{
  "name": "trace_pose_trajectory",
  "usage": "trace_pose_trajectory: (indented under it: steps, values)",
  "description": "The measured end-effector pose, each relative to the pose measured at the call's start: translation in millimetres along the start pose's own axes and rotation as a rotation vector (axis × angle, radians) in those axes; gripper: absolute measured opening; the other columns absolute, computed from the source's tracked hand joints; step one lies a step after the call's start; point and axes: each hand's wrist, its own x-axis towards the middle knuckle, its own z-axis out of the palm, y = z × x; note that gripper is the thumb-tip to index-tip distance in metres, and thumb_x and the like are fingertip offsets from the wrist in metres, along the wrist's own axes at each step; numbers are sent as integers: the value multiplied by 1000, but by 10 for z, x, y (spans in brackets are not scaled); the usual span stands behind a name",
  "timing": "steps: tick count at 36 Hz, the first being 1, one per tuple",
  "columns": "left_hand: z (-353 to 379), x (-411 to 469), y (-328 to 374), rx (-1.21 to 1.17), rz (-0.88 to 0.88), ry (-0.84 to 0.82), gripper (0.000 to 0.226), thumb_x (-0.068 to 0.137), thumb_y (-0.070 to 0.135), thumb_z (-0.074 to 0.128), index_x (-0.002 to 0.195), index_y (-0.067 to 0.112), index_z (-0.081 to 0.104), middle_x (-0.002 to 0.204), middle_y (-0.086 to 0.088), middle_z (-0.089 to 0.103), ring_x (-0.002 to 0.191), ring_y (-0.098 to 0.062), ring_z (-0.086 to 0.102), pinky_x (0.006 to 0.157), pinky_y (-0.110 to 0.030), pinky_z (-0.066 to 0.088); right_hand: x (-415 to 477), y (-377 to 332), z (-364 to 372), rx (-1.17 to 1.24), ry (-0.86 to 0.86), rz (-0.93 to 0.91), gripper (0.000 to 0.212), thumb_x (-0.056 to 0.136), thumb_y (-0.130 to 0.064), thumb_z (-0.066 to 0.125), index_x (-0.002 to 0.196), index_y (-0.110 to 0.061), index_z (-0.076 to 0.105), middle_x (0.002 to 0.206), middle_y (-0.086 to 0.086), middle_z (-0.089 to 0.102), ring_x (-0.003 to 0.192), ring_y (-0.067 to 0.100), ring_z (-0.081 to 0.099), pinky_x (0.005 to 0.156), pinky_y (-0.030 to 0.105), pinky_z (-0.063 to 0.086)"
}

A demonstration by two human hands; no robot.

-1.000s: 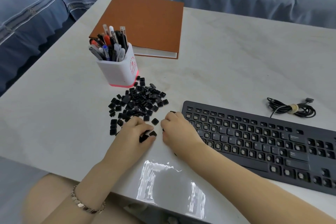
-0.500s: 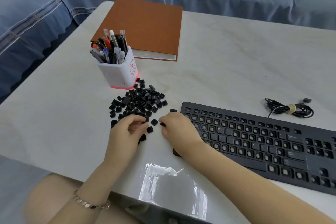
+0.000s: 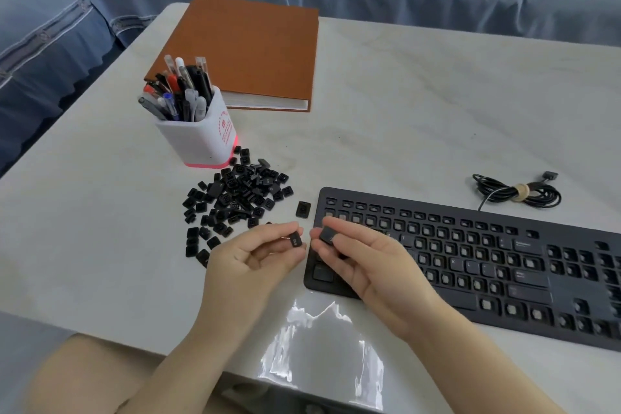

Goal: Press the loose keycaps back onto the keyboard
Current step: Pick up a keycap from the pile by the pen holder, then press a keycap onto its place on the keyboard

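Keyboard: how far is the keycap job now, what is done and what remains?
Little looks done: only a few caps sit on the keyboard, such as the wide key; most sockets are bare. In hand: the left hand pinches a small keycap, the right hand holds a larger keycap. Still to do: the keycap pile and one stray keycap on the table.

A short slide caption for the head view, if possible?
Left hand pinches a small keycap, right hand a larger keycap, by the left end of the keyboard.
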Motion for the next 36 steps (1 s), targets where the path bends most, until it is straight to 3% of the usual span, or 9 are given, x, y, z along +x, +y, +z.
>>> trace_pose_trajectory:
  steps: [7, 10, 16, 22, 29, 32, 36]
  values:
    - [131, -91, 77, 60, 104, -81, 32, 66, -10, 74, 80, 19, 73, 74, 2, 71, 67, -2, 65, 66, -10, 50, -218, -64, -108, 19, -8, -40, 24, 88, 6, 46, 104, -2, 63, 94, 13, 72, 79, 16, 70, 65, 16, 53]
    - [173, -117, 91, 66, 113, -96, 34, 67, -12, 72, 80, 20, 72, 72, 4, 70, 68, -3, 65, 66, -10, 50, -295, -91, -143, 29, -16, -66, 26, 78, 2, 52, 100, -2, 65, 93, 14, 72, 77, 17, 70, 64, 16, 54]
    - [248, -122, 69, 46, 21, -92, 35, 67, -12, 72, 80, 20, 72, 67, 4, 69, 65, -1, 64, 64, -10, 49, -407, -143, -216, 38, -38, -105, 26, 67, -4, 55, 82, -6, 76, 94, 17, 71, 73, 17, 69, 63, 17, 54]
    - [312, -126, -16, 29, -121, -98, 32, 70, -10, 72, 84, 19, 73, 71, -5, 72, 67, -7, 67, 65, -12, 50, -456, -210, -325, -28, -40, -113, 34, 63, 1, 58, 94, -4, 71, 94, 13, 72, 75, 17, 69, 65, 17, 54]
    - [453, -155, -112, -31, -310, -95, 28, 73, -11, 69, 87, 13, 72, 79, -6, 74, 68, -9, 68, 65, -17, 55, -458, -160, -560, -252, 195, -144, 24, 71, 10, 66, 90, -5, 68, 79, 10, 72, 71, 18, 68, 69, 20, 56]
    - [484, -143, -135, -72, -389, -81, 25, 78, -12, 64, 90, 10, 70, 84, -4, 74, 74, -10, 69, 67, -19, 57, -473, -144, -702, -288, 293, -136, 27, 66, 8, 71, 90, -4, 66, 78, 10, 71, 74, 23, 69, 66, 21, 56]
    - [479, -113, -172, -50, -448, -104, 26, 83, -15, 55, 92, 7, 66, 84, -4, 74, 74, -9, 69, 57, -16, 53, -472, -132, -884, -270, 454, -131, 23, 71, 8, 70, 89, -5, 62, 68, 2, 69, 72, 21, 70, 68, 20, 57]
